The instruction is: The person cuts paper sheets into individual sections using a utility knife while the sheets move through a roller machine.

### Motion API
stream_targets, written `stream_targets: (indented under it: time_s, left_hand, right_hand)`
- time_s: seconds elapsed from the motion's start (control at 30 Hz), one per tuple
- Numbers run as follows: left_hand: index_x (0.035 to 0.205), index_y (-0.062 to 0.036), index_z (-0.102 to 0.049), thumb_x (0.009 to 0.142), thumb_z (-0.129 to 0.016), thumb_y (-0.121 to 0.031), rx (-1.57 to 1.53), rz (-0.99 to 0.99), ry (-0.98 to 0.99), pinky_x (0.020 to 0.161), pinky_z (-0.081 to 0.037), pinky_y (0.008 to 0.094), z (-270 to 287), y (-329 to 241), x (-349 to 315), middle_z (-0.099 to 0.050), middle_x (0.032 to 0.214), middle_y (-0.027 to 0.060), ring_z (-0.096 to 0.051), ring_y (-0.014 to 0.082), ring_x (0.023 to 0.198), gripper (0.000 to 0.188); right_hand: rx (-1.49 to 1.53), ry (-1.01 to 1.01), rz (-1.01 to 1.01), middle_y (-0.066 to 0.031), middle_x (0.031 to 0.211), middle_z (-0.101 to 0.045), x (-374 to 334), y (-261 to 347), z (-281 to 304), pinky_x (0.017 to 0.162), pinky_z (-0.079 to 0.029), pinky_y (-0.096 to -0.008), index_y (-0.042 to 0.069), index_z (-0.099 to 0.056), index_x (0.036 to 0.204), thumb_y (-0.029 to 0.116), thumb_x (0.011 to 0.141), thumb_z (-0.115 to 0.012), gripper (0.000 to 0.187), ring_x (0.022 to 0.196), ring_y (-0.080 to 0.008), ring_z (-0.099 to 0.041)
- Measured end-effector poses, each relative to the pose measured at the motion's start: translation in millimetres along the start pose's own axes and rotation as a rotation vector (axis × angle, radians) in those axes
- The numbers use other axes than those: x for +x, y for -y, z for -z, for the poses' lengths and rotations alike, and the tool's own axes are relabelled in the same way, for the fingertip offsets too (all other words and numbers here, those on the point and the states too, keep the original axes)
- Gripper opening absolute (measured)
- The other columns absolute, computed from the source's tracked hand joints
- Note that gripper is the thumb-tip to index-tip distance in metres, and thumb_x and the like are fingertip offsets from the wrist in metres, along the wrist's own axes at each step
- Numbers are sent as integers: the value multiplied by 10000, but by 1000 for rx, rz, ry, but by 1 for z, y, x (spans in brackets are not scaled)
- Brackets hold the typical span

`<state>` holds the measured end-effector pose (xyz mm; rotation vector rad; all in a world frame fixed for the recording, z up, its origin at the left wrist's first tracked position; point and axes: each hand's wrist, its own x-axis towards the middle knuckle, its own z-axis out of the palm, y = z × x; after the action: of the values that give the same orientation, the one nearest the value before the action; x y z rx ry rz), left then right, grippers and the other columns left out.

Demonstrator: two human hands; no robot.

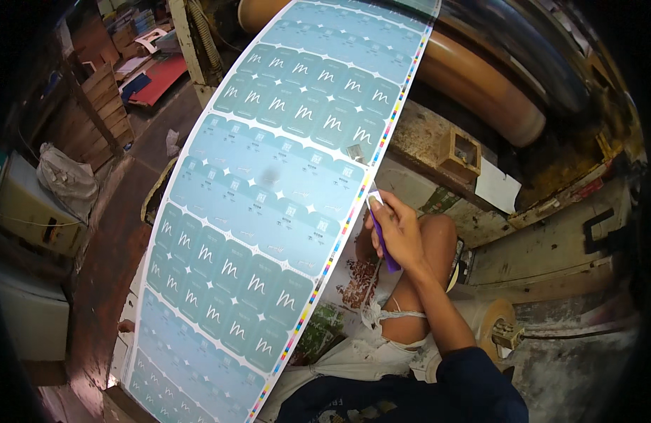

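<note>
A long printed sheet (pixel 269 169) runs up through the middle, covered in rows of light blue and teal card designs with a coloured strip along its right edge. Beside that edge, my right hand (pixel 399 229) is closed around a slim purple cutter knife (pixel 386 247) with a white upper part under the thumb. The knife's upper end is close to the sheet's edge; I cannot tell whether it touches. A small greyish square piece (pixel 355 152) lies on the sheet near there. A dark smudge (pixel 270 176) marks the middle of the print. My left hand is not visible.
Large rollers (pixel 481 88) cross the upper right, where the sheet passes up toward the machine. Under them are a small wooden box (pixel 459 156) and a white card (pixel 497 185). A film roll (pixel 484 321) stands at lower right. Wooden boards (pixel 100 113) and a plastic bag (pixel 64 173) are at left.
</note>
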<state>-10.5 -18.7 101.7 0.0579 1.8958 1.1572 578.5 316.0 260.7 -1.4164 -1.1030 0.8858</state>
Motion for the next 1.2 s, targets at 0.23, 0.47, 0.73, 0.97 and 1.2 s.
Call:
stream_targets:
  time_s: [0.23,0.47,0.73,0.97,1.2]
  left_hand:
    - [1373,-9,-373,861,-699,-117,0,-7,-45,991,-420,434,-3,-4,2,-488,1326,153,-498,265,1159,617]
    - [1349,-1,-392,867,-688,-82,-36,9,-33,966,-443,422,14,-1,23,-507,1296,158,-522,261,1126,572]
    - [1322,7,-413,874,-675,-42,-120,-25,49,938,-470,409,94,1,94,-529,1261,163,-550,256,1088,521]
    - [1251,24,-486,849,-666,50,-188,-187,372,914,-496,376,207,29,207,-621,1127,121,-609,240,982,441]
    - [1239,40,-500,856,-626,84,-248,-64,461,841,-538,375,382,106,299,-631,1109,130,-635,254,943,405]
  right_hand:
    - [-869,-398,909,-125,975,-632,80,26,24,552,-511,-310,91,-604,1195,84,828,-639,369,723,-254,-640]
    - [-1140,131,1004,-114,1097,-686,156,51,67,721,-561,-384,123,-661,1175,-38,649,-594,554,865,-298,-687]
    - [-907,135,910,-200,947,-693,103,146,24,736,-538,-340,42,-720,1033,-45,638,-540,443,788,-311,-695]
    - [-842,73,772,-213,957,-689,-234,164,-134,773,-541,-353,15,-720,1004,-9,671,-533,383,840,-336,-696]
    - [-813,125,650,-204,1033,-684,-567,132,-256,790,-551,-364,48,-707,1067,-4,670,-516,443,869,-337,-696]
